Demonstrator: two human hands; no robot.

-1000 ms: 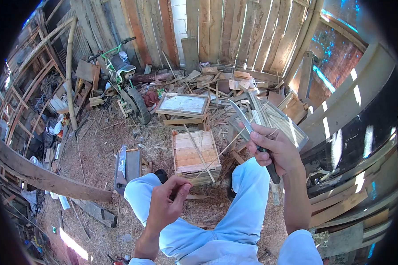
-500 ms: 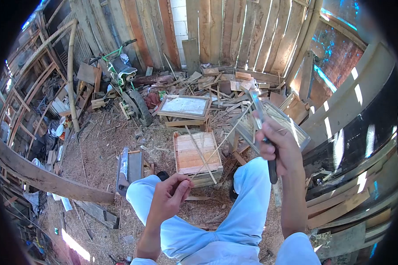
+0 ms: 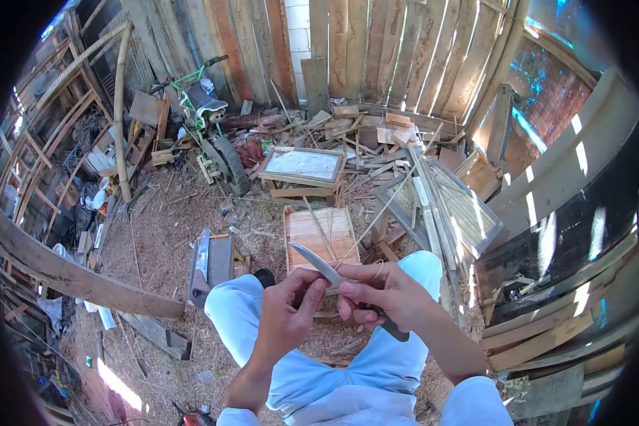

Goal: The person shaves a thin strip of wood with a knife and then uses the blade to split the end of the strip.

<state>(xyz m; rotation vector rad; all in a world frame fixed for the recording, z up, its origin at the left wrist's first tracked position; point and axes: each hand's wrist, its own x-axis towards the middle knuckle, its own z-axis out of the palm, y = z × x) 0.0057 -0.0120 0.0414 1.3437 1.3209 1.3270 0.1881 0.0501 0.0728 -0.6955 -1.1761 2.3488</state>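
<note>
Before my lap, both hands meet at a knife. My right hand [image 3: 385, 297] is wrapped round its dark handle [image 3: 396, 331], with the curved metal blade [image 3: 311, 259] pointing up and left. My left hand [image 3: 288, 305] is closed in a pinch beside the blade, fingertips on a thin wooden strip [image 3: 382, 214]. The strip slants away to the upper right; its near end is hidden by the fingers. A fine pale curl [image 3: 378, 268] stands over my right fingers. Just beyond my hands is a wooden box [image 3: 319, 226] with a stick [image 3: 318, 224] lying across it.
At left, a saw [image 3: 201, 264] lies on a small dark-topped piece [image 3: 220, 259]. Ahead are a framed panel [image 3: 304, 163], a small motorbike [image 3: 213, 135] and piled wood scraps [image 3: 362, 135]. Long slats [image 3: 429, 206] lean at right. A plank [image 3: 78, 273] crosses the left side.
My right hand has brought the knife down and left from its raised position, to meet my left hand. The view has shifted slightly.
</note>
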